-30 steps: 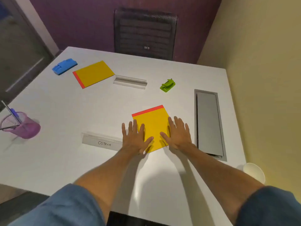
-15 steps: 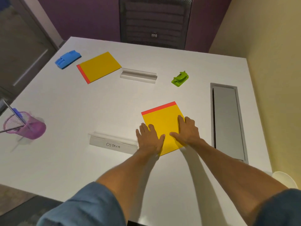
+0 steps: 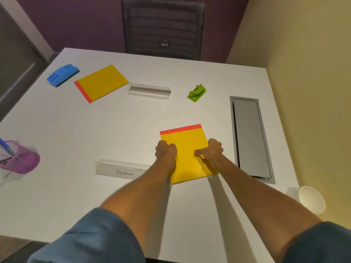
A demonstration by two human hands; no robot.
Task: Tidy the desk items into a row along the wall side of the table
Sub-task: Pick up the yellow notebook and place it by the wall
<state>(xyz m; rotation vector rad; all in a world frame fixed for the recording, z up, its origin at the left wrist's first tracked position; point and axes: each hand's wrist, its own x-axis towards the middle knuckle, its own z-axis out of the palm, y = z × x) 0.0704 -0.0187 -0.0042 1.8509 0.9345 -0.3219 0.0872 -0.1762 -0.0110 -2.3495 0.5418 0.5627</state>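
Observation:
A yellow notepad (image 3: 187, 149) with a red top strip lies near the middle of the white table (image 3: 95, 130). My left hand (image 3: 165, 149) grips its left edge with curled fingers, and my right hand (image 3: 212, 149) grips its right edge, thumb lying on the yellow cover. A second yellow notepad (image 3: 101, 82) lies at the far left, beside a blue eraser (image 3: 62, 74). A clear name holder (image 3: 149, 91) and a green hole punch (image 3: 196, 93) lie farther back. A name holder reading OSTRICH (image 3: 121, 168) sits just left of my left forearm.
A pink mesh pen cup (image 3: 22, 160) stands at the left edge. A grey cable hatch (image 3: 250, 137) is set into the table near the yellow wall (image 3: 313, 92) on the right. A white paper cup (image 3: 311, 199) stands at the near right corner. A dark chair (image 3: 163, 27) stands behind the table.
Both hands lay flat with straight fingers on the near notepad's lower corners; now their fingers are curled round its left and right edges, a little farther up the pad.

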